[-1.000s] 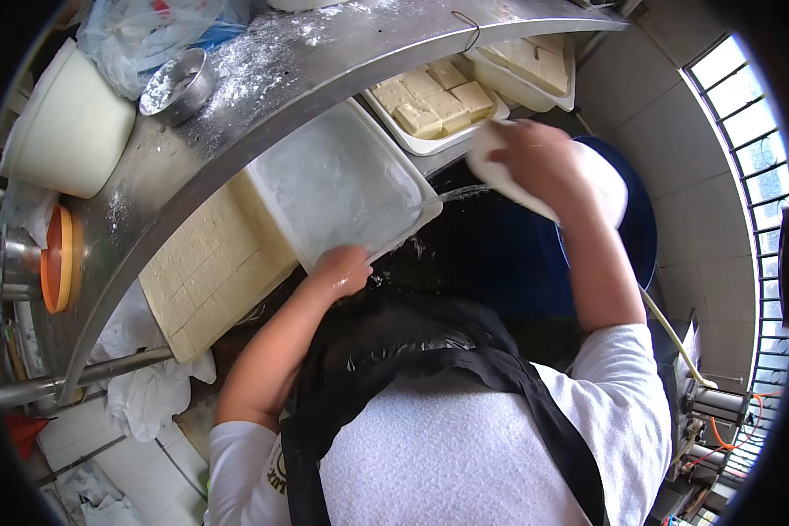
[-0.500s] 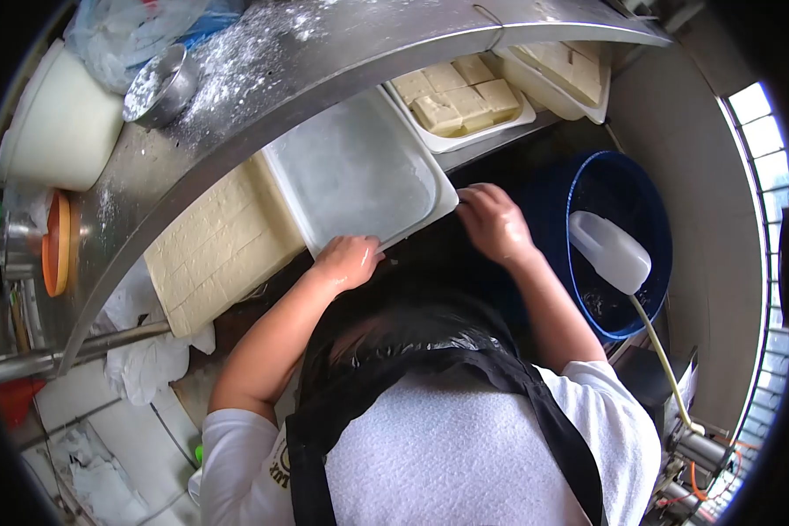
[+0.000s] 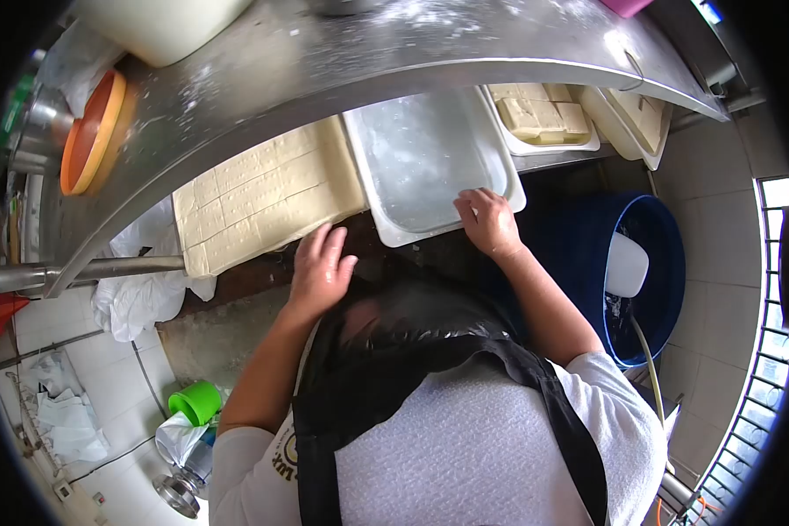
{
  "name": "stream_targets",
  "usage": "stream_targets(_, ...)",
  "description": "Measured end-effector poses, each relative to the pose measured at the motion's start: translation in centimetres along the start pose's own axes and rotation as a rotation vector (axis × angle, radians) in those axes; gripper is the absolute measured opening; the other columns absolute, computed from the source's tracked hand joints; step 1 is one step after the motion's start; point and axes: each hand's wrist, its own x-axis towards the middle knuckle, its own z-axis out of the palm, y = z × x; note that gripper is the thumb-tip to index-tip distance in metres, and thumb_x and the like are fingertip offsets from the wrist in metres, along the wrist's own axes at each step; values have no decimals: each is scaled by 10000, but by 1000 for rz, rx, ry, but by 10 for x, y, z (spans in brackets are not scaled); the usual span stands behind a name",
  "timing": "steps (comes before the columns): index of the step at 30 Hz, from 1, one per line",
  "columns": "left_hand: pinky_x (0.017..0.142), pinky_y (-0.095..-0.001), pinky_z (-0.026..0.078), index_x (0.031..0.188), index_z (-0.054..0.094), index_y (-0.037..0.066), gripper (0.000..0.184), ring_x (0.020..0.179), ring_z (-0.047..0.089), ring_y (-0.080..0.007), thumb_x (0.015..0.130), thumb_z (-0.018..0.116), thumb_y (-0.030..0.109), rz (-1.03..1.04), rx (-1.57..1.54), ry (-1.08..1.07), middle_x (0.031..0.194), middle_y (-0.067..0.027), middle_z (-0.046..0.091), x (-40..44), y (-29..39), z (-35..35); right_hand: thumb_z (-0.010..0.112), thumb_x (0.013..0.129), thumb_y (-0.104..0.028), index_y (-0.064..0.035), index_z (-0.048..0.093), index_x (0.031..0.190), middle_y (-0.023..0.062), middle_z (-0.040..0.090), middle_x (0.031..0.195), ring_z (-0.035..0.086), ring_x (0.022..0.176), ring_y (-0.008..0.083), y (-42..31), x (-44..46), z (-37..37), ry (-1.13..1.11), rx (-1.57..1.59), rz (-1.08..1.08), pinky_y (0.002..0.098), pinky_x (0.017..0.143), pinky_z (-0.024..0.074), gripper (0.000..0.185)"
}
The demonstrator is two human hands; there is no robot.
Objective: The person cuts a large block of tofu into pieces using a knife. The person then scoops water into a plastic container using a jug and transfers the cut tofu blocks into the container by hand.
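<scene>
A pale cream slab (image 3: 272,197), scored into blocks and resembling tofu, lies under the steel shelf. Close to its near right corner is my left hand (image 3: 322,273), fingers spread and nothing in them. Right of the slab sits a white rectangular tray (image 3: 403,235) with clear, rippled water (image 3: 430,158) in it. My right hand (image 3: 489,224) is over the tray's near rim, towards its right corner. Its fingers are loosely bent and point inward over the water, holding nothing that I can see. Whether they touch the rim or water is unclear.
Cut pale blocks (image 3: 539,118) fill another white tray behind, beside a further tray (image 3: 627,123). A blue barrel (image 3: 679,280) at right contains a white plastic scoop (image 3: 627,266) and a hose (image 3: 644,346). The curved steel shelf (image 3: 324,92) overhangs the slab and trays.
My left hand has left the tray's rim and opened beside the slab. My right hand has moved from the tray's corner to over its near edge. The head view has shifted.
</scene>
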Motion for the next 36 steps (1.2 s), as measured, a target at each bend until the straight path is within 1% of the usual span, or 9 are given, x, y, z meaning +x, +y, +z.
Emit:
stream_targets(3, 860, -416, 573, 1314, 612, 12, 443, 978, 693, -277, 966, 715, 264, -465, -267, -32, 1158, -154, 691, -52, -71, 12, 719, 922, -139, -19, 715, 1046, 185, 700, 996, 717, 870, 351, -71, 11, 18, 70, 201, 216, 445, 773, 579, 172)
stream_targets(6, 707, -333, 580, 1270, 624, 46, 379, 848, 692, -168, 1011, 675, 318, -936, -811, -62, 1046, -72, 711, -80, -112, 11, 744, 904, -166, -12, 700, 1114, 193, 705, 1052, 717, 909, 390, -140, 18, 61, 25, 263, 31, 461, 801, 585, 264)
stream_targets(9, 682, -303, 564, 1203, 622, 86, 295, 843, 679, -144, 1039, 634, 330, -1172, -1137, -47, 999, -41, 696, -71, -106, -17, 677, 957, -211, 37, 536, 1357, 267, 608, 1269, 646, 1173, 406, -175, 32, 112, -110, 194, 17, 468, 981, 535, 491)
stream_targets(15, 720, -343, 571, 1135, 614, 119, 235, 853, 686, -166, 1046, 616, 336, -1143, -1409, -155, 990, -43, 700, -74, -136, -30, 668, 930, -379, 80, 288, 1500, 338, 341, 1532, 446, 1372, 507, -161, 77, 205, -221, -34, 488, 505, 1153, 389, 825)
stream_targets(20, 722, -346, 570, 1066, 603, 151, 211, 825, 676, -157, 1040, 628, 358, -1135, -1518, -236, 977, -24, 683, -82, -158, -30, 681, 898, -421, 78, 473, 1381, 298, 643, 1271, 602, 1251, 434, -164, 96, 213, -355, 6, 740, 492, 1048, 503, 725)
stream_targets(24, 716, -349, 568, 1042, 601, 156, 212, 818, 676, -157, 1033, 633, 365, -1104, -1539, -266, 971, -22, 684, -83, -166, -33, 749, 860, -395, 69, 501, 1359, 251, 689, 1195, 689, 1103, 392, -179, 100, 203, -329, -57, 735, 464, 947, 561, 725)
stream_targets(27, 727, -348, 563, 1042, 604, 153, 219, 828, 673, -157, 1030, 635, 369, -1070, -1560, -306, 973, -23, 683, -82, -170, -34, 826, 807, -352, 61, 551, 1299, 227, 692, 1188, 707, 1037, 337, -166, 101, 200, -298, 115, 834, 423, 879, 578, 699)
stream_targets(29, 734, -345, 560, 1065, 608, 144, 227, 836, 670, -156, 1031, 631, 368, -1060, -1525, -335, 979, -25, 683, -81, -171, -34, 881, 760, -329, 60, 578, 1247, 200, 698, 1157, 705, 995, 294, -156, 99, 199, -306, 671, 945, 401, 830, 571, 693)
stream_targets(36, 749, -335, 552, 1173, 609, 101, 290, 865, 663, -152, 1041, 610, 358, -998, -1426, -379, 1006, -29, 682, -72, -159, -46, 853, 758, -289, 6, 610, 1150, 170, 720, 965, 724, 939, 297, -196, 88, 168, -186, 225, 684, 441, 784, 568, 547)
